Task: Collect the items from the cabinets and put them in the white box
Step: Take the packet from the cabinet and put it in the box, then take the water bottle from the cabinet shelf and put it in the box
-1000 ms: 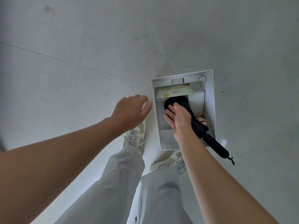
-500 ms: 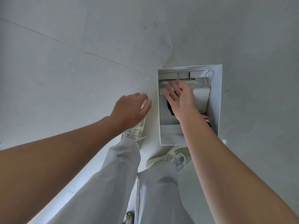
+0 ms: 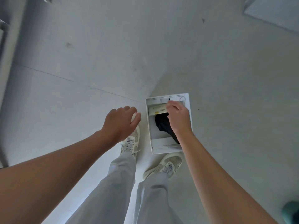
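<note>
The white box (image 3: 165,149) stands on the grey floor just ahead of my feet. A folded black umbrella (image 3: 162,125) lies inside it, its near end hidden under my right wrist. A cream packet (image 3: 157,109) lies across the far end of the box. My right hand (image 3: 178,117) hovers over the right side of the box with its fingers bent downward beside the packet's right end, and I see nothing in it. Left of the box, over my left shoe, my left hand (image 3: 120,122) hangs empty with loosely curled fingers.
My two pale sneakers (image 3: 131,141) (image 3: 163,167) stand close against the near and left sides of the box. A thin white cord loop (image 3: 182,99) shows in the far right corner of the box. Furniture edges sit at the top left (image 3: 3,46) and top right (image 3: 275,13). A teal object (image 3: 291,212) is at the lower right.
One second ago my right hand held the umbrella half out of the box; now the umbrella lies inside and the hand has let go. The view has pulled higher.
</note>
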The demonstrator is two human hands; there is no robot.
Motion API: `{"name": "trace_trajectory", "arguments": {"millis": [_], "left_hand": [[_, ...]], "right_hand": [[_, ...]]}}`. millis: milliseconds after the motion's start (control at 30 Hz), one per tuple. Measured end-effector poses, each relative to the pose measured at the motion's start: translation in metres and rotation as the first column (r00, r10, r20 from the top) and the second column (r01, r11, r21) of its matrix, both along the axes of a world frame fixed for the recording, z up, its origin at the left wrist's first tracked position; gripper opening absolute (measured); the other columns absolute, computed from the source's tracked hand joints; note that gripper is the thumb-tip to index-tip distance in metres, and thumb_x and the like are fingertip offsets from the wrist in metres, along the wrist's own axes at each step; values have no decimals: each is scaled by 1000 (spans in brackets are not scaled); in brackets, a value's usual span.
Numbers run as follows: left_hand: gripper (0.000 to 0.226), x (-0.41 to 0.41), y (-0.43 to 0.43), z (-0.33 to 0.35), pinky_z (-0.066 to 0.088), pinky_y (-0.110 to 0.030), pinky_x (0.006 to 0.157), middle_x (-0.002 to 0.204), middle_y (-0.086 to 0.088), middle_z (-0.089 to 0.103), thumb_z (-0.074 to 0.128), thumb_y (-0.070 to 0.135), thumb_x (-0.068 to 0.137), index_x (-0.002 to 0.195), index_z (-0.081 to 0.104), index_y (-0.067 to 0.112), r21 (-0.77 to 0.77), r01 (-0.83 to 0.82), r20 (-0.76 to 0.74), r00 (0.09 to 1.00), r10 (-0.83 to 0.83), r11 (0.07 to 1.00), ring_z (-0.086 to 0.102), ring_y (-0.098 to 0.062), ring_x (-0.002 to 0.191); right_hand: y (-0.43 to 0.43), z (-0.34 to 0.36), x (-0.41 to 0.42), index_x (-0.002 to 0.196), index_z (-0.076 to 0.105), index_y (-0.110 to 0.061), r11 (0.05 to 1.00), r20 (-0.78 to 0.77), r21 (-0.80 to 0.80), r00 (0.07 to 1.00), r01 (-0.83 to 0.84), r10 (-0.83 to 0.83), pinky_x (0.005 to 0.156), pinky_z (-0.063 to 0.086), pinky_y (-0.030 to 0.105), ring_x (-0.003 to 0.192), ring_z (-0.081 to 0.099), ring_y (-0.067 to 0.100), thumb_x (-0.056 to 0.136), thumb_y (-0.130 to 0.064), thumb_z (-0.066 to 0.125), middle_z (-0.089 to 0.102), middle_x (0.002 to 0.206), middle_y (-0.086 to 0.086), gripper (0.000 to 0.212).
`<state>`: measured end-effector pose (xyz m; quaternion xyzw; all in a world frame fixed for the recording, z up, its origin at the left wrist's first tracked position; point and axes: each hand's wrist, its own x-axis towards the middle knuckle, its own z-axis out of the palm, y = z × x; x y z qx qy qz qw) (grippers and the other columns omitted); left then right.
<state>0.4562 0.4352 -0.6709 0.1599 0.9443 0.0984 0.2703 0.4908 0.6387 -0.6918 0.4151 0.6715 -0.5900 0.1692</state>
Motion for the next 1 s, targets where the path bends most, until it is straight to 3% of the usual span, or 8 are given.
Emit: {"name": "trace_trajectory", "arguments": {"millis": [133,267,433,700,800,900,1000], "left_hand": [[55,-12,12,111,46,-36,78,106,1,72,25,52,98,113,66,20,0,82,-98,992,-81,997,67,-23,87],[57,-28,23,235,47,-36,80,106,2,71,24,54,96,114,66,19,45,150,-206,969,-138,988,66,-24,88],[48,-49,40,389,48,-35,82,111,4,70,31,49,98,117,65,20,162,143,-411,909,-65,976,67,-22,90],[45,-59,55,610,51,-42,87,118,5,68,30,52,101,123,58,24,410,184,-593,798,108,893,67,-18,98],[48,-60,57,677,52,-41,88,122,5,66,28,56,100,128,54,27,358,247,-667,743,61,901,65,-18,101],[50,-66,49,739,53,-38,85,120,3,68,28,57,100,129,55,27,276,344,-752,659,-21,897,66,-19,99],[50,-78,37,789,52,-37,82,114,2,69,28,56,99,127,56,25,258,358,-807,591,-4,898,67,-22,97]], "right_hand": [[18,115,-11,132,64,-16,972,-132,165,973,-166,188,108,49,37,122,62,10,101,-27,60,68,127,-7,33],[30,237,-23,135,60,-23,947,-211,243,942,-209,262,109,48,35,123,59,6,100,-35,60,65,128,-13,37],[45,389,-21,142,54,-30,885,-286,393,882,-249,375,112,42,32,133,52,4,100,-43,59,60,141,-16,44],[66,628,-18,142,55,-22,820,-471,570,800,-45,372,111,42,36,132,56,12,98,-38,64,63,140,-7,47],[72,701,-22,143,55,-22,745,-494,666,741,-13,455,113,40,32,135,54,13,98,-37,65,62,143,-8,49],[75,761,-27,145,53,-27,684,-501,729,695,19,515,106,36,22,136,51,11,98,-38,64,59,144,-12,49],[72,805,-33,147,51,-29,639,-510,767,660,58,552,101,29,16,139,47,9,99,-41,61,56,147,-13,50]]}}
